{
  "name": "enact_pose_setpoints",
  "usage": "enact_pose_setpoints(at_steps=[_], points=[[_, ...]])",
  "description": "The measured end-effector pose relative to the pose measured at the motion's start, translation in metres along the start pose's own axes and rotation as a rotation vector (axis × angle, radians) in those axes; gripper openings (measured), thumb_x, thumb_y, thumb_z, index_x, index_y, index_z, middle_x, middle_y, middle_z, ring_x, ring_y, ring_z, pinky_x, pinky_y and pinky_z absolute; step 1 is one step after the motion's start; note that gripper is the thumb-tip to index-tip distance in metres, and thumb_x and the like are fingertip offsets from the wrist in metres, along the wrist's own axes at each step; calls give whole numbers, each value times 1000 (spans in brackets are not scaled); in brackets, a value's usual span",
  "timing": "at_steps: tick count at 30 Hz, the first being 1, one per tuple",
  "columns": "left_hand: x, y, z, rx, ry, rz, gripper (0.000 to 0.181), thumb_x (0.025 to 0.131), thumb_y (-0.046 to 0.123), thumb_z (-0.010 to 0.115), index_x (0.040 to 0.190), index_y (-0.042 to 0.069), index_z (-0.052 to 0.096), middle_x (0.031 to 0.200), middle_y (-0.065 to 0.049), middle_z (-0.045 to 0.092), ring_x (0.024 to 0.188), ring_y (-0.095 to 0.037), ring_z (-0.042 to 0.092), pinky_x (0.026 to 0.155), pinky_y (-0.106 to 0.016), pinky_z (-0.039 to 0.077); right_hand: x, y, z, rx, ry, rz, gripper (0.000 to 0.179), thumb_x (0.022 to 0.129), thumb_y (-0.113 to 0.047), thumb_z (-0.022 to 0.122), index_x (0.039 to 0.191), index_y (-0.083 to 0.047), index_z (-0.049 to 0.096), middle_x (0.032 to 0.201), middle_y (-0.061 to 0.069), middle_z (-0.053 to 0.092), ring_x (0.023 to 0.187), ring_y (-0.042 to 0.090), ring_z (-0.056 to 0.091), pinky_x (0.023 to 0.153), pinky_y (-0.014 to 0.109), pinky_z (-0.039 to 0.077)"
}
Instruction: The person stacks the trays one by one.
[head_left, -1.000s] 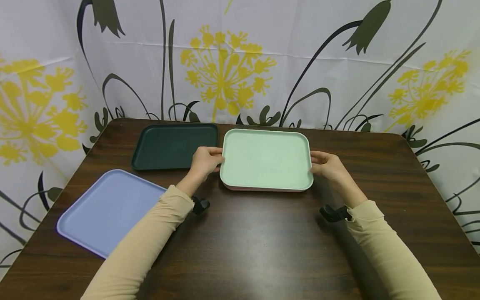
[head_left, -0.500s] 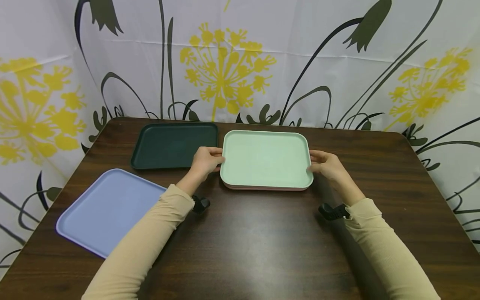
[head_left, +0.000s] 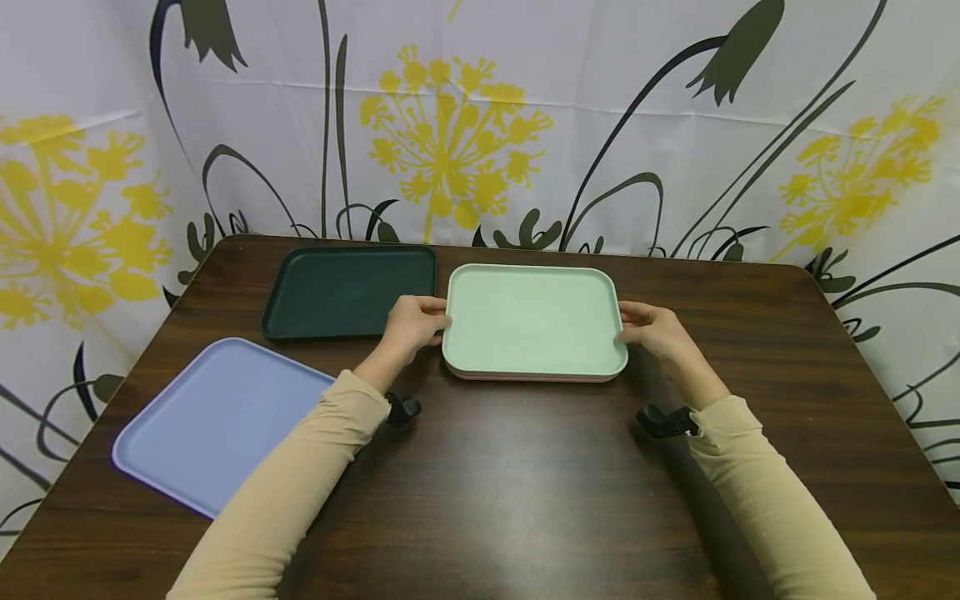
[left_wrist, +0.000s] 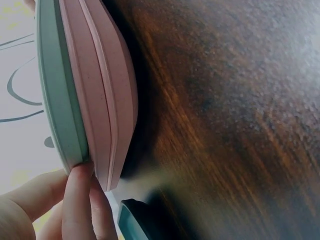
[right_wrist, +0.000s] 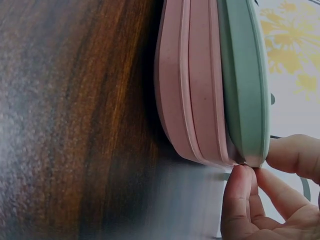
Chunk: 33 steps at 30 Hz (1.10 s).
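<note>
A mint-green rectangular tray [head_left: 532, 321] lies on top of two pink trays [left_wrist: 95, 95], which show as two stacked rims in both wrist views. My left hand [head_left: 411, 327] pinches the green tray's left edge, thumb above and fingers under the rim. At the opposite short edge, my right hand [head_left: 654, 330] pinches the same tray between thumb and fingers. From the head view, just a thin pink strip shows below the green front edge. A narrow gap separates the green rim from the upper pink one in the right wrist view.
Behind my left hand lies a dark green tray [head_left: 348, 292] near the table's back edge. A periwinkle-blue tray [head_left: 225, 421] rests at an angle on the left, partly covered by my left sleeve. A flower-print curtain hangs behind the brown wooden table [head_left: 510, 492].
The green tray has shifted very slightly toward me and to the right, its far edge now a little nearer. Both hands keep their pinch on its edges.
</note>
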<state>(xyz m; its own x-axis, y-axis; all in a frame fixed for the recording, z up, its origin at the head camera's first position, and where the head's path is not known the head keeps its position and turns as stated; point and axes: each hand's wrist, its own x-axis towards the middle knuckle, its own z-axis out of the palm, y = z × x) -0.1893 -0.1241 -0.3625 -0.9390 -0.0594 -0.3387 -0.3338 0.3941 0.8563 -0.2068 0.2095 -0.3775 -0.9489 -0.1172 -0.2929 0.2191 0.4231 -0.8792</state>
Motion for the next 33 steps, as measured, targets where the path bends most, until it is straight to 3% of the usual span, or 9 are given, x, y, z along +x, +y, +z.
enact_pose_setpoints(at_steps=[11,18,24,29,33], points=[[0,-1,1,-14,-3,4,40,93,6,55,133,0,54,132,-20,57,117,-31,59,89,-33,57,1,2,0,-34,1,2,62,84,6,58,142,7,37,131,24,49,87,-2,52,76,8,45],[1,-2,3,39,35,25,39,92,6,57,131,1,56,126,-19,59,112,-31,61,85,-32,59,2,3,1,-42,-2,11,62,85,4,57,143,6,36,135,27,46,95,5,53,81,13,44],[2,-3,4,37,47,42,38,91,4,57,129,-2,57,122,-20,60,109,-30,62,82,-31,60,1,4,2,-33,-3,-1,62,85,4,58,143,6,36,137,28,46,93,3,53,79,12,44],[3,-3,2,4,29,35,38,91,4,57,128,-4,56,125,-22,59,110,-29,62,82,-29,59,3,4,3,-27,0,10,63,85,5,57,144,5,35,141,28,44,110,18,55,90,21,44],[2,0,-4,-24,11,28,38,92,5,55,128,-5,56,129,-22,57,115,-31,60,83,-30,59,4,4,3,-19,0,27,64,85,6,55,145,5,34,144,28,41,123,31,48,100,32,43]])
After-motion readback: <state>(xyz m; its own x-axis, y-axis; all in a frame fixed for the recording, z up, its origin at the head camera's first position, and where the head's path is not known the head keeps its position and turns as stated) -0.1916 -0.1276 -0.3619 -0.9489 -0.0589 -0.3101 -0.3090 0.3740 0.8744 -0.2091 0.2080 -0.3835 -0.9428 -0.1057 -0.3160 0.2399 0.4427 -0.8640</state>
